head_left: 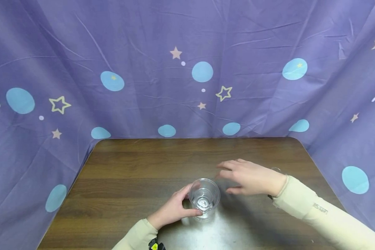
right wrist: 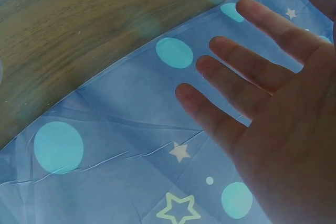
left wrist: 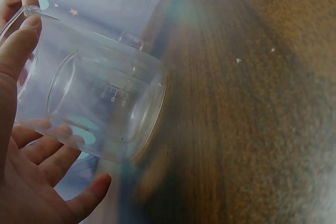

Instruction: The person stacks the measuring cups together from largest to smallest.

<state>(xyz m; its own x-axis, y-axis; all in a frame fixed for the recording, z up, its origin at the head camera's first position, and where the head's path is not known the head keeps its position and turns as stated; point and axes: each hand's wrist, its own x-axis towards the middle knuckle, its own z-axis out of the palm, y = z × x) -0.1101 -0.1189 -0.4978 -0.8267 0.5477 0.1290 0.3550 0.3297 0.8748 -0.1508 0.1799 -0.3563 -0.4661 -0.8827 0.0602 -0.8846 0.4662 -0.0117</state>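
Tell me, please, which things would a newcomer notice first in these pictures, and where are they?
A newcomer's eye would probably fall first on the purple cloth, with its blue spots and stars, hanging behind the brown table and at its sides. Next comes the clear cup, low and near the middle of the head view, held in the left hand. To the cup's right hovers the right hand, holding nothing.
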